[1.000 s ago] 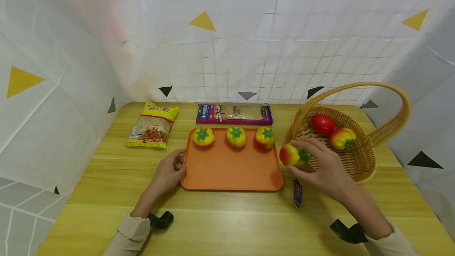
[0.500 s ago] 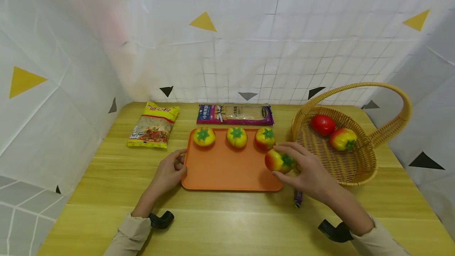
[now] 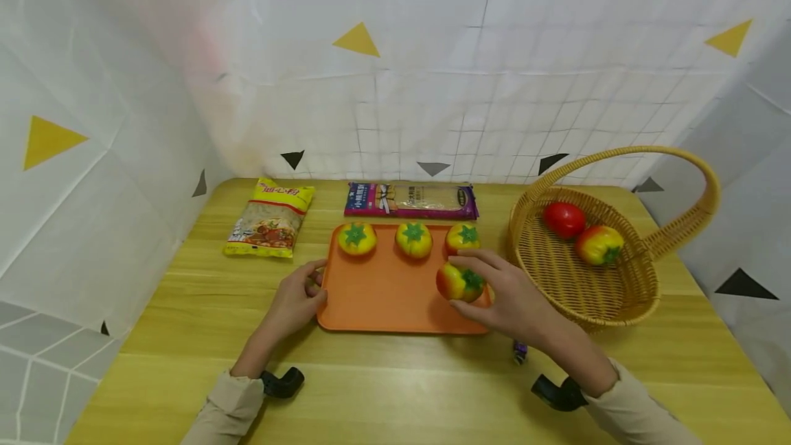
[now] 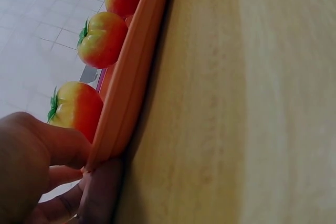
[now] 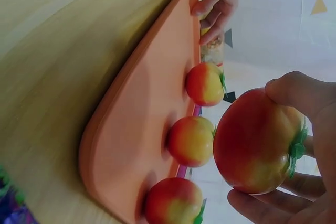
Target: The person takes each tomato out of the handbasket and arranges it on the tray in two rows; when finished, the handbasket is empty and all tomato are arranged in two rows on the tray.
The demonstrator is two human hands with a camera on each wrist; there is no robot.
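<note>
My right hand (image 3: pixel 516 301) pinches a red-and-yellow toy tomato (image 3: pixel 454 283) with a green leafy top between thumb and fingers. In the right wrist view, this tomato (image 5: pixel 254 142) hangs in the air above the orange tray (image 5: pixel 134 90). At the tray's left edge, my left hand (image 3: pixel 295 302) grips the rim, with its fingers partly hidden. Three similar tomatoes stand in a row along the tray's back: a left one (image 3: pixel 357 240), a middle one (image 3: pixel 414 240) and a right one (image 3: pixel 462 236), which the right hand partly covers.
To the right stands a wicker basket (image 3: pixel 571 288) with a tall handle, holding a red fruit (image 3: pixel 564 220) and another red-and-yellow tomato (image 3: pixel 598 246). A noodle packet (image 3: pixel 410 200) lies behind the tray, a yellow pasta bag (image 3: pixel 270 220) at the left. A purple wrapped candy (image 3: pixel 520 351) is mostly hidden.
My right hand has carried the tomato leftward from beside the basket to over the tray's right part. The left hand stays on the tray's rim.
</note>
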